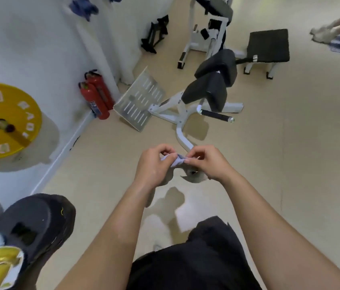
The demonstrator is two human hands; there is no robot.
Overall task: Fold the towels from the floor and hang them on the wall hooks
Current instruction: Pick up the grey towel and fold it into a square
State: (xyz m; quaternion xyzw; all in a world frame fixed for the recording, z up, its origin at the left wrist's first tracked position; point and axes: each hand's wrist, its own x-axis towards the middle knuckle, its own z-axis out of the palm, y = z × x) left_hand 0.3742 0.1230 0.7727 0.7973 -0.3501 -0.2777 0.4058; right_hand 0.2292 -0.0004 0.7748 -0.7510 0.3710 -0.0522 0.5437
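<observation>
Pinching one end of a small pale towel (176, 161), the left hand (154, 164) has its fingers (165, 150) curled tight. The right hand (204, 162) pinches the other end, with the cloth held mid-air just toward 6 o'clock of centre. With so little in either grip, I'd say a corner could slip and the fold fall open. Blurred blue cloth (83, 7) at 11 o'clock may be hung towels. I can't make out the hooks, and most of the towel is hidden inside the two grips.

Your left hand (154, 166) and right hand (208, 162) bare, forearms (110, 222) bare too. Black loose garment (196, 260) below, hem creased and peaked.
</observation>
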